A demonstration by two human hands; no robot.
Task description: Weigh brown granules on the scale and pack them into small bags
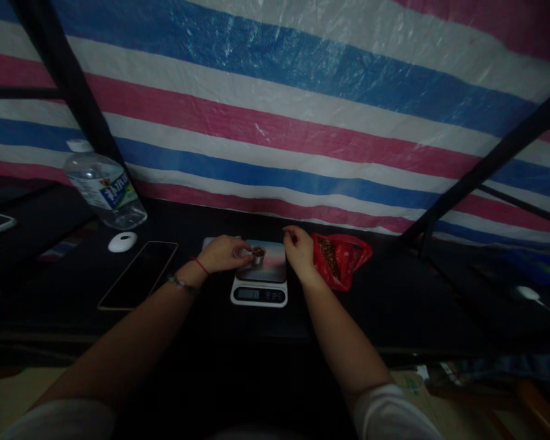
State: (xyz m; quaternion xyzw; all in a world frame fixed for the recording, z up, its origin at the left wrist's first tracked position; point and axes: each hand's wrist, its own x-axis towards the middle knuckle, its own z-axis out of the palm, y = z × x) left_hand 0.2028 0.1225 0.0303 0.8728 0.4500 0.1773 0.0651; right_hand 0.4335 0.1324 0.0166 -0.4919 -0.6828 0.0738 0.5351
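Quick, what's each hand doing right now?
Left hand: fingers bent at the small metal cup on the scale; gripping or just touching, can't tell.
Right hand: fingers curled beside the red bag; whether it pinches anything, can't tell.

Dim light is leaving most of the scene murky, with the black table (pixel 407 305) sinking into near-darkness and the space below its front edge losing almost all detail. Small white glints are scattering over the upper part of the striped sheet (pixel 256 46), and a pale sheen is lying across the plate of the scale (pixel 260 285), while its display (pixel 259 295) is glowing only faintly. Slight softness is blurring the small cup (pixel 258 260), and the wide lens seems to be stretching the forearms (pixel 132 339) toward the lower edge.
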